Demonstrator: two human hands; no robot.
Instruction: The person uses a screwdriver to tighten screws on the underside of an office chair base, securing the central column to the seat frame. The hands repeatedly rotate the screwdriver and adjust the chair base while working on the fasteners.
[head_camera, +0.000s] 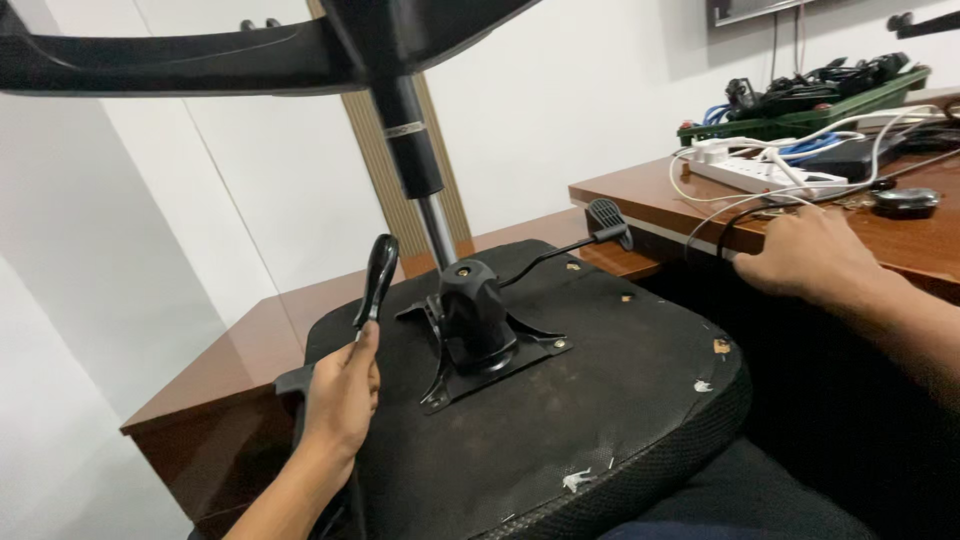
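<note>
An upturned office chair seat (560, 420) lies nearest the onlooker, its black fabric underside facing up, scuffed and flecked with white at the front edge. The person's left hand (340, 400) is clenched around a black-handled tool (378, 280) at the seat's left edge, the handle standing upright above the fist. Just right of it, at the seat's middle, a black metal mounting plate (480, 350) is fixed to the underside, with a domed housing from which the gas-lift column (420, 170) rises, chrome below and black above, to the chair base (180, 60) spanning the top of the view. A thin adjustment lever (590, 230) with a flat paddle end runs from the housing toward the right.

The seat rests on a reddish-brown wooden table (230, 350) that wraps the corner of the room. On the right stretch of the table, the right hand (805, 255) lies palm down with fingers curled near the edge; whether it grips anything cannot be told. Beyond it sit a white power strip (770, 175) with white cables, a small dark object (905, 200), and a green tray (800, 120) heaped with black cables. Plain white walls (580, 90) close the room, with 1 pale wooden strip (385, 170) running up behind the column.
</note>
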